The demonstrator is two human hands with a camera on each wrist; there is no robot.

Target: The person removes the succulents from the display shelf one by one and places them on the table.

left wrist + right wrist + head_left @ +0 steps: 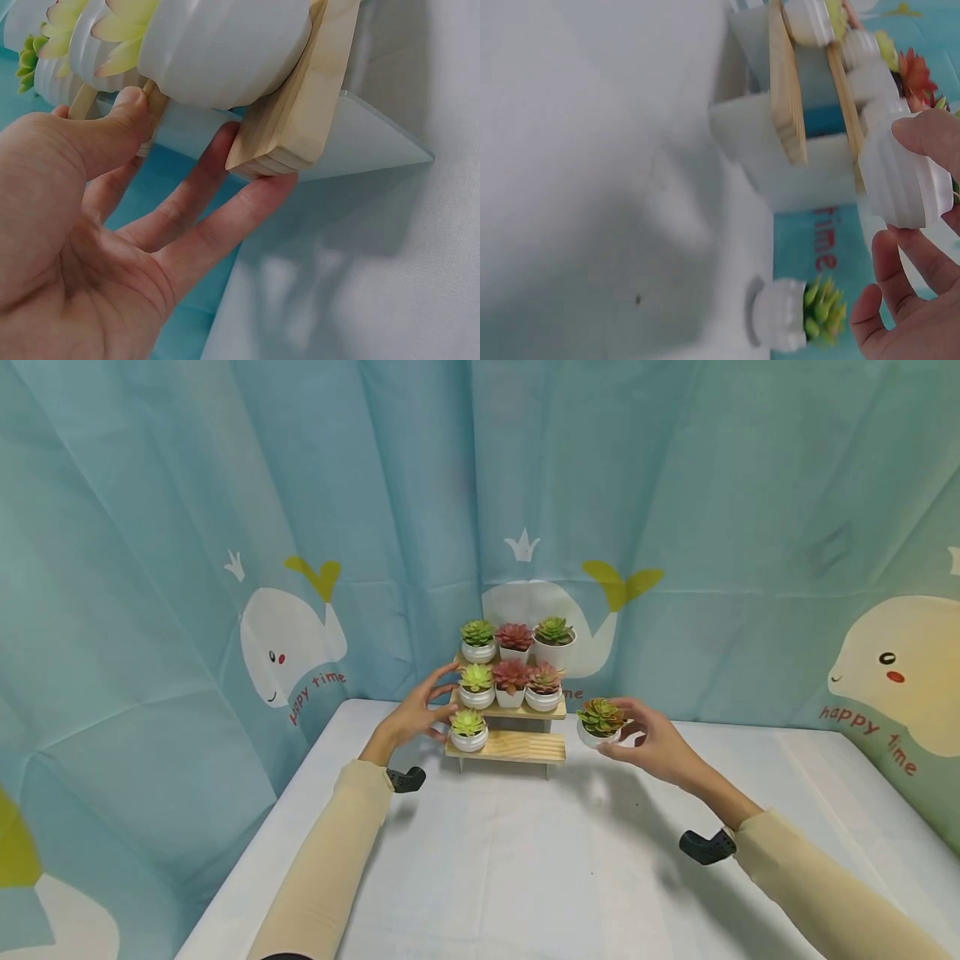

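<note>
In the head view my right hand (648, 739) pinches the white pot of a green-and-reddish succulent (602, 718), right of a three-tier wooden plant stand (517, 747). The right wrist view shows the thumb and fingers on that ribbed pot (904, 176). My left hand (412, 714) is at the stand's left end, its fingers spread. In the left wrist view two fingers touch the end of the bottom plank (285, 135), and the thumb lies by the middle plank. A yellow-green succulent (468, 731) stands on the left of the bottom tier.
Red and green potted succulents (512, 681) fill the upper two tiers. Another potted succulent (780, 315) is on the white-covered table (525, 860), near the curtain, in the right wrist view. A blue whale-print curtain (420, 485) hangs close behind the stand.
</note>
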